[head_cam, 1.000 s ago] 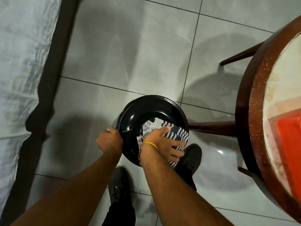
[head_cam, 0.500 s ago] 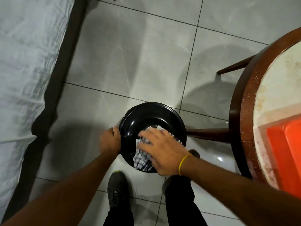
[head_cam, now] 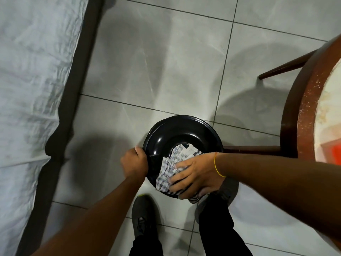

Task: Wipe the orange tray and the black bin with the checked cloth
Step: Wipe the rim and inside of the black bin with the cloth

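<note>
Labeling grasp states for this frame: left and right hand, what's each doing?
Left hand: closed, grip on the black bin rim.
Right hand: open, spread fingers pressing the checked cloth onto the bin.

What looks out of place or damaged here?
Nothing is spilled. The table's wooden rim is flecked with pale spots, like worn finish, and its pale top looks stained. The checked cloth drapes over the black bin's near edge.

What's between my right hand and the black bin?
The blue-and-white checked cloth: in the head view, the right hand presses it against the near rim of the round black plastic bin.
</note>
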A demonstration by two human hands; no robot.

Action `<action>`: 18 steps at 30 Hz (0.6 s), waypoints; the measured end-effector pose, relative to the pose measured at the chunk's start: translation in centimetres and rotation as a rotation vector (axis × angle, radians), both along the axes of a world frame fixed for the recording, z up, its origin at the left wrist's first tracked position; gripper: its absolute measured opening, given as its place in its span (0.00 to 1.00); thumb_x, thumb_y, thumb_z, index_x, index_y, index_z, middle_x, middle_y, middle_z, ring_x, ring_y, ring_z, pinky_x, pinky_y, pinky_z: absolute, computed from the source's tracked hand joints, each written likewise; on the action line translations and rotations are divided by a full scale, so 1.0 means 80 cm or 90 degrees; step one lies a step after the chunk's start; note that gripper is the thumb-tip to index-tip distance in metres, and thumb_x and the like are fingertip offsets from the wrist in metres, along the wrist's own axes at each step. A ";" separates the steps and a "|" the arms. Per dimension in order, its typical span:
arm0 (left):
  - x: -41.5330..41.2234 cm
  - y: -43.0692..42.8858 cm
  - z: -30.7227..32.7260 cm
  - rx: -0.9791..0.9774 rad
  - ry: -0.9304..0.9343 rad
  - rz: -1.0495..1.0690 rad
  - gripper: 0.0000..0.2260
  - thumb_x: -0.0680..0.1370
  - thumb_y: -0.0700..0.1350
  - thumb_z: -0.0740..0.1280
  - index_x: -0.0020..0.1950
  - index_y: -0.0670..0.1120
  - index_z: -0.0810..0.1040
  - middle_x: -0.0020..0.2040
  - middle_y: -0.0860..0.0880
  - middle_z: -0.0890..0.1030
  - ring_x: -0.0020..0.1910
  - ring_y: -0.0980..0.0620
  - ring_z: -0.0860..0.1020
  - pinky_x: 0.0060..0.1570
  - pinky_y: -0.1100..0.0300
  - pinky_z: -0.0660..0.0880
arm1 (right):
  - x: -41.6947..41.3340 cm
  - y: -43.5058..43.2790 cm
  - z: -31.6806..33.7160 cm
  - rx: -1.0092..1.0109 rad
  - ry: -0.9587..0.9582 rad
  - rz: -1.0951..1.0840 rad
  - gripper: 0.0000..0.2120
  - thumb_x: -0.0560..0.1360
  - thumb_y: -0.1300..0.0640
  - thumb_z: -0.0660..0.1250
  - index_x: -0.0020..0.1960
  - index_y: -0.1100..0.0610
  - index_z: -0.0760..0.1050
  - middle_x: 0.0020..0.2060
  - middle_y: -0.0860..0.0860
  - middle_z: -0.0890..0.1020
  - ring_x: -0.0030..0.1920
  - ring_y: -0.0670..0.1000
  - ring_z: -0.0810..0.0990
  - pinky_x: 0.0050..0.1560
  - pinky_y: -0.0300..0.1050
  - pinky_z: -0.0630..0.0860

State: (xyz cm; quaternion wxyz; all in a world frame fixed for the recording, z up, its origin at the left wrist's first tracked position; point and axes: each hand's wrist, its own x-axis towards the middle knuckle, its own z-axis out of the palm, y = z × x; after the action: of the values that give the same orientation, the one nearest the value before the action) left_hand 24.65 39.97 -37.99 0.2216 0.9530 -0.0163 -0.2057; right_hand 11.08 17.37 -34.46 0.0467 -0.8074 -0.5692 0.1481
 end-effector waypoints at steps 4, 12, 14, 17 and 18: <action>0.001 -0.001 0.000 -0.003 0.005 0.003 0.19 0.77 0.49 0.53 0.26 0.47 0.60 0.24 0.49 0.63 0.28 0.42 0.68 0.32 0.54 0.62 | -0.009 0.028 -0.013 0.050 0.004 -0.161 0.30 0.83 0.40 0.63 0.83 0.46 0.68 0.87 0.50 0.63 0.88 0.55 0.57 0.86 0.65 0.55; 0.000 -0.009 0.013 -0.020 0.016 0.029 0.18 0.77 0.48 0.54 0.29 0.42 0.67 0.28 0.37 0.72 0.31 0.37 0.74 0.34 0.47 0.71 | -0.025 0.087 -0.020 0.078 -0.007 -0.742 0.36 0.83 0.33 0.58 0.87 0.43 0.58 0.88 0.49 0.59 0.89 0.55 0.53 0.85 0.65 0.50; 0.000 -0.008 0.017 -0.029 0.040 0.051 0.18 0.76 0.49 0.54 0.28 0.44 0.66 0.27 0.42 0.70 0.30 0.41 0.73 0.33 0.46 0.72 | -0.013 0.111 -0.015 0.068 -0.019 -1.013 0.38 0.82 0.32 0.60 0.88 0.43 0.57 0.88 0.49 0.57 0.89 0.55 0.51 0.85 0.66 0.52; -0.002 -0.011 0.021 -0.031 0.067 0.056 0.19 0.77 0.48 0.54 0.30 0.40 0.68 0.28 0.41 0.71 0.30 0.41 0.74 0.34 0.44 0.75 | 0.011 0.137 0.000 0.049 0.018 -1.278 0.37 0.82 0.33 0.59 0.87 0.43 0.56 0.89 0.51 0.55 0.89 0.58 0.52 0.84 0.65 0.49; -0.002 -0.012 0.023 -0.022 0.074 0.057 0.19 0.78 0.48 0.54 0.32 0.39 0.70 0.30 0.40 0.73 0.32 0.39 0.76 0.35 0.44 0.75 | 0.017 0.141 0.004 0.056 0.031 -1.303 0.36 0.83 0.34 0.59 0.87 0.44 0.56 0.89 0.51 0.55 0.89 0.58 0.53 0.84 0.66 0.50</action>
State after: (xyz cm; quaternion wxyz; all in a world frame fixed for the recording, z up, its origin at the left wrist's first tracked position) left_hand 24.52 39.04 -36.17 0.2474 0.9354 0.0359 -0.2502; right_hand 12.45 28.69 -34.14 0.1917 -0.9005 0.3890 0.0328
